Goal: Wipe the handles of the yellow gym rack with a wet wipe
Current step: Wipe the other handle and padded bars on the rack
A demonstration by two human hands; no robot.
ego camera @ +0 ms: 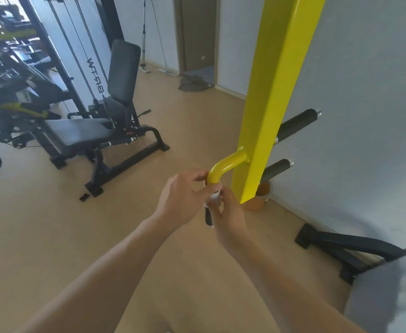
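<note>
both hands pinching wipe round handle; grip's long axis running down, toward near side, below fingers.

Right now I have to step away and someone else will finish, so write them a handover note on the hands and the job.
Left hand and right hand both grip the wet wipe wrapped round the bent yellow handle, just above its black grip.
Done: cannot tell how much of this handle is wiped.
Left: the two black handles behind the yellow post are untouched now.
</note>
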